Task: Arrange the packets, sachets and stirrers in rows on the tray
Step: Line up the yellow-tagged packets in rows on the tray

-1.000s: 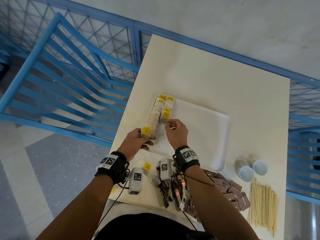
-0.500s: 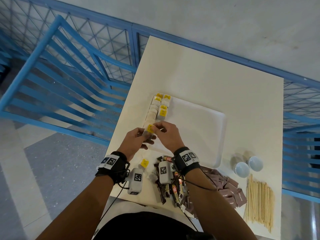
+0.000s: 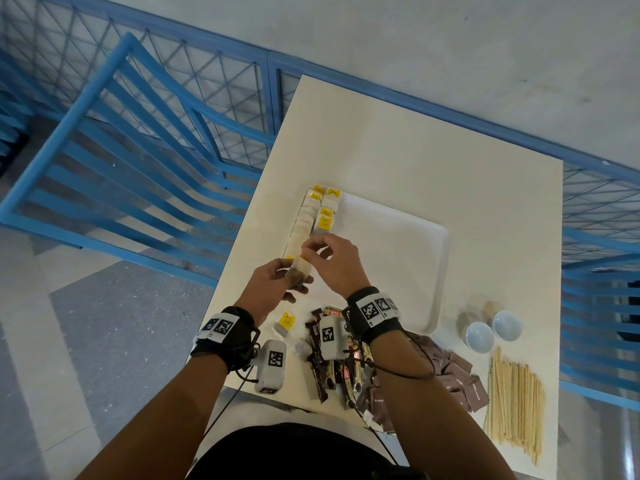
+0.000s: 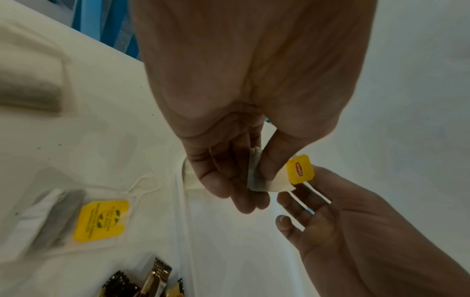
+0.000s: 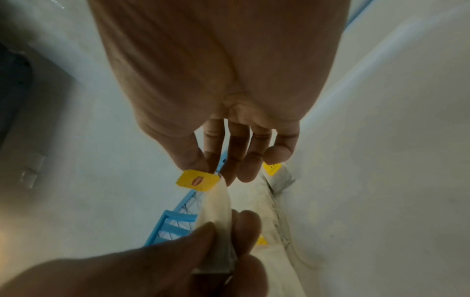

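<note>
Over the white tray (image 3: 398,258), the left hand (image 3: 273,282) grips a tea bag (image 3: 300,268) while the right hand (image 3: 334,261) pinches its yellow tag (image 4: 300,169).

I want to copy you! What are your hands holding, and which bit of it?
One tea bag: the left hand pinches its paper pouch, the right hand pinches its yellow tag.
</note>
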Available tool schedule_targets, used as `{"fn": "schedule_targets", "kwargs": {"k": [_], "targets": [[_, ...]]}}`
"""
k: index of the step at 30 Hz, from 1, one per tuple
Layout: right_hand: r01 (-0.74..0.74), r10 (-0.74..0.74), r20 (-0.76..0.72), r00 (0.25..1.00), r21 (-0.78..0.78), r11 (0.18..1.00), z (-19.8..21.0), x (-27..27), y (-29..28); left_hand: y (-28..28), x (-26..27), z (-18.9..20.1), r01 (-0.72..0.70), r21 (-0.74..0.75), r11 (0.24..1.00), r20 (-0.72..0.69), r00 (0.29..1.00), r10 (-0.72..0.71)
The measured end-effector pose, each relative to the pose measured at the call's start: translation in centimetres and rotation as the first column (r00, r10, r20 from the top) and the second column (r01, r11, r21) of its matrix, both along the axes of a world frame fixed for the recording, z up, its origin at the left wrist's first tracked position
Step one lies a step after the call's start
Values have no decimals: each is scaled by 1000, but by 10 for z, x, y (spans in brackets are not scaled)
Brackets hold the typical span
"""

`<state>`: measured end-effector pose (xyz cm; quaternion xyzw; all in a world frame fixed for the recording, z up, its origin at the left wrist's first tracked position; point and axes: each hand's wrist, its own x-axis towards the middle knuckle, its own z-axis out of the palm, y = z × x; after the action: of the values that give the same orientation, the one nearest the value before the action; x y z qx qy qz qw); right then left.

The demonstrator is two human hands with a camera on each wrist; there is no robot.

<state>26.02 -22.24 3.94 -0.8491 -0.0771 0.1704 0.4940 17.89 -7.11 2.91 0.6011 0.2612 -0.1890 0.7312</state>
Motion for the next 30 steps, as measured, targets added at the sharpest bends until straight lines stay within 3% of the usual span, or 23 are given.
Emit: {"fn": "schedule_targets", "kwargs": {"k": [6, 16, 26, 30], "targets": [[144, -117, -240, 964, 98, 985, -1, -2, -4, -1, -3, 1, 7, 4, 1000, -7, 1000, -7], [48, -37, -180, 983, 55, 997, -3, -3, -5, 1, 2, 6, -39, -74, 997, -77, 996, 33], [-196, 191, -73, 979, -71, 978, 10, 2, 5, 4, 1, 7, 45, 119, 992, 48, 998, -51], [-220, 215, -53, 975, -154, 963, 7, 8, 10, 3, 1, 7, 65, 136, 989, 55, 996, -73]]}}
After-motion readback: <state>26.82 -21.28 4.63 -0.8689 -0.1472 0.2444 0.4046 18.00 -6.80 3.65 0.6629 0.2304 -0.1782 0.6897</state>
